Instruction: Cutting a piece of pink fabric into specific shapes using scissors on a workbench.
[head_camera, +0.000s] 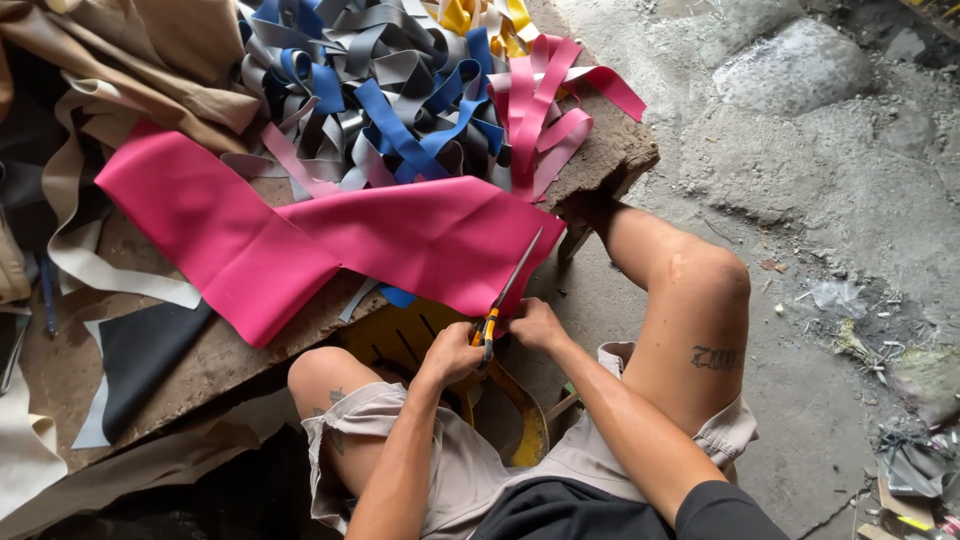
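A wide pink sheet of material (400, 235) lies over the edge of a rough wooden board (200, 365) and hangs toward my lap. My left hand (450, 352) is closed on the orange handles of a pair of scissors (505, 290). The blades point up and away along the sheet's right edge. My right hand (537, 325) pinches the lower corner of the pink sheet right beside the scissors' handles. Both hands are together above a yellow seat (400, 335) between my knees.
A heap of cut strips in grey, blue, pink and yellow (400, 90) lies at the back of the board. Tan and cream sheets (130, 60) and a black piece (140, 350) lie to the left. Rough concrete floor with litter (850, 300) is on the right.
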